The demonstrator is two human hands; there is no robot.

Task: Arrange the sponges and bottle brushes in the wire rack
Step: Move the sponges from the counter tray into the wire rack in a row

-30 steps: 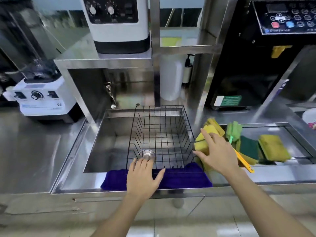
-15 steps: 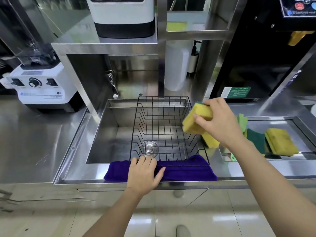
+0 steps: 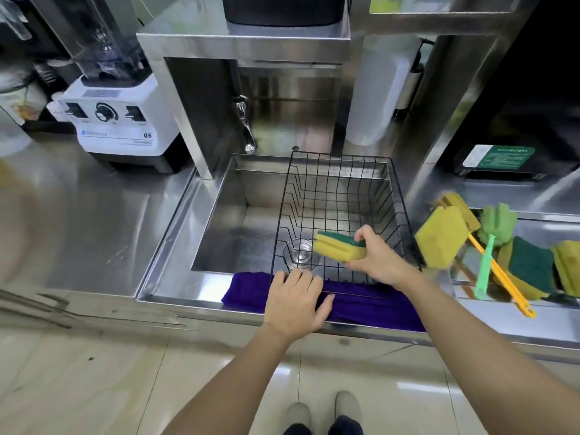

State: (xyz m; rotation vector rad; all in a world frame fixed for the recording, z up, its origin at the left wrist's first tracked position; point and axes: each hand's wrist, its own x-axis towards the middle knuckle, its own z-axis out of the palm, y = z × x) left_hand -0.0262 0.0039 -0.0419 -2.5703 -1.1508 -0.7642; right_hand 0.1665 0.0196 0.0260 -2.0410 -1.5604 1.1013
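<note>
A black wire rack (image 3: 342,183) sits in the steel sink (image 3: 219,221). My right hand (image 3: 381,263) grips a yellow sponge with a green scouring face (image 3: 340,246) and holds it low inside the rack, near its front. My left hand (image 3: 295,301) lies flat on the purple cloth (image 3: 370,304) at the rack's front edge, fingers spread, holding nothing. To the right of the sink lie more sponges: a big yellow one (image 3: 441,240), a dark green one (image 3: 530,263). Between them are a green bottle brush (image 3: 491,246) and an orange-handled brush (image 3: 502,281).
A white blender base (image 3: 119,124) stands on the counter at the left. A tap (image 3: 246,127) hangs over the sink's back left. A white bottle (image 3: 379,98) stands behind the rack. The sink drain (image 3: 299,252) shows beneath the rack. My shoes are on the tiled floor below.
My right hand took a yellow sponge from the pile at the right, carried it left over the rack and lowered it inside. My left hand stayed on the cloth.
</note>
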